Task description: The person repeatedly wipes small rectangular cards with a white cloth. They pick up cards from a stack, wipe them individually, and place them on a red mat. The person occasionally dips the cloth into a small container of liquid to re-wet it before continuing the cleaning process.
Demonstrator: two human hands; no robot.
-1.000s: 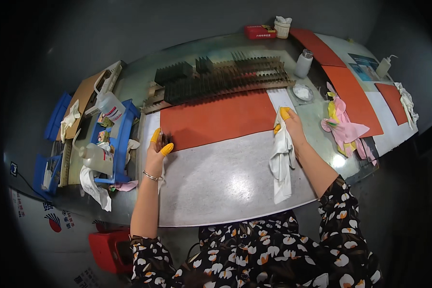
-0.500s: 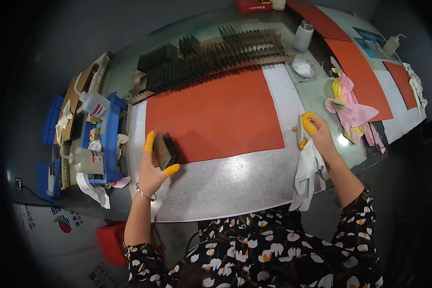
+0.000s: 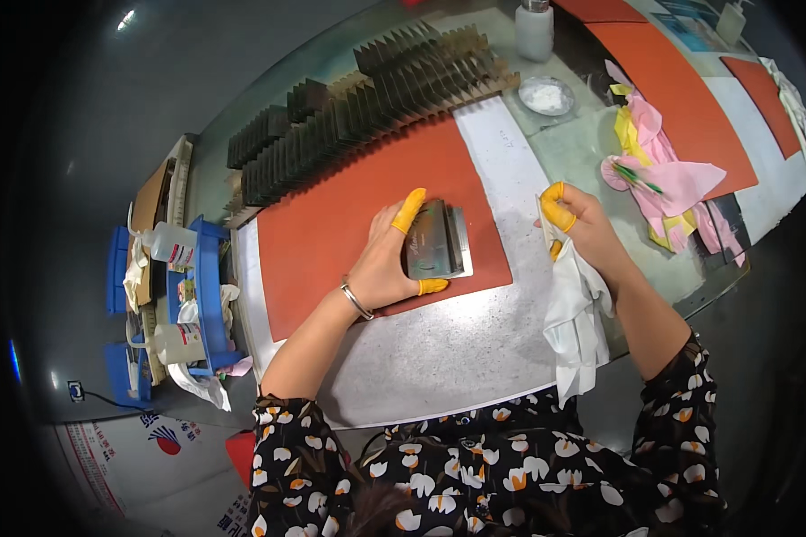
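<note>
My left hand [image 3: 387, 259], with yellow finger cots on thumb and forefinger, grips a dark rectangular plate [image 3: 432, 240] and holds it flat on the lower right corner of the orange mat [image 3: 331, 224]. My right hand [image 3: 582, 228], also wearing yellow finger cots, is closed on a white cloth [image 3: 575, 313] that hangs down over the table's near edge. The right hand is a short way right of the plate, not touching it.
A long rack of upright dark plates [image 3: 358, 107] runs behind the mat. A white bottle [image 3: 534, 29] and a small dish of white powder [image 3: 546, 95] stand at the back. Pink and yellow cloths [image 3: 663, 188] lie right. Blue bins [image 3: 201, 304] with bottles sit left.
My left hand has carried the dark plate right, from the mat's left edge to its lower right corner. My right hand with the cloth has come nearer to the plate.
</note>
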